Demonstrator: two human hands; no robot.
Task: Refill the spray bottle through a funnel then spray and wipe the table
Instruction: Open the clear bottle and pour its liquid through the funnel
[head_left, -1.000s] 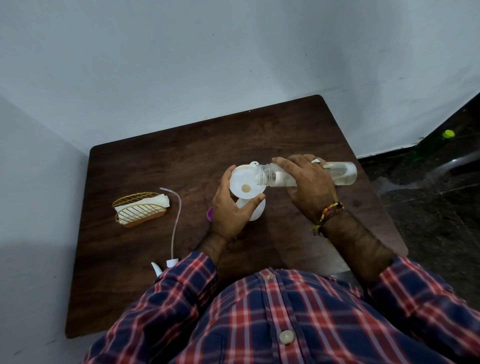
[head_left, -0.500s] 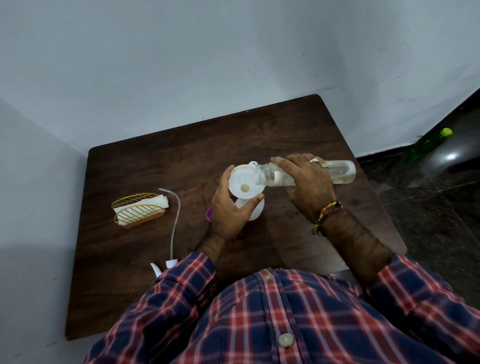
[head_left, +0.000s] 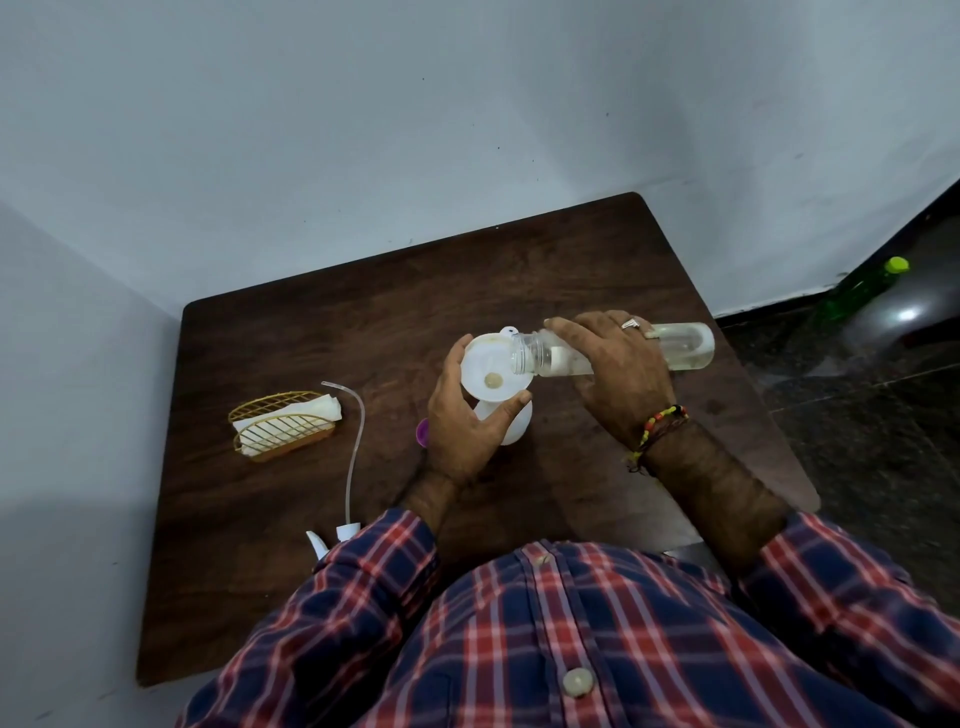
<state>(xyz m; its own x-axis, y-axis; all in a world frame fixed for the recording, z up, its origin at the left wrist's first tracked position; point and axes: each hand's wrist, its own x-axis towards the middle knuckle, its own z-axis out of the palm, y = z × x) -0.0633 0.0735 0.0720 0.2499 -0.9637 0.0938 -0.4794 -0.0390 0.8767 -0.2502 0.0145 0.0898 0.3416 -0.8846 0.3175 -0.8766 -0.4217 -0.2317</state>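
A white funnel (head_left: 488, 366) sits in the neck of the white spray bottle (head_left: 517, 428) at the middle of the dark wooden table (head_left: 322, 338). My left hand (head_left: 462, 426) is curled round the funnel and the bottle's top. My right hand (head_left: 618, 374) grips a clear plastic bottle (head_left: 680, 351) lying almost level, its open mouth over the funnel's bowl, with clear liquid inside. The spray head (head_left: 332, 538) with its long tube lies on the table at the left, partly under my sleeve.
A gold wire holder (head_left: 280, 423) with white napkins stands at the table's left. A purple cap (head_left: 422, 434) peeks out behind my left hand. A green bottle (head_left: 862, 293) stands on the dark floor at the right. White walls border the table's far and left sides.
Both hands stay as they were; the clear bottle remains tipped over the funnel. Only the view shifts slightly.
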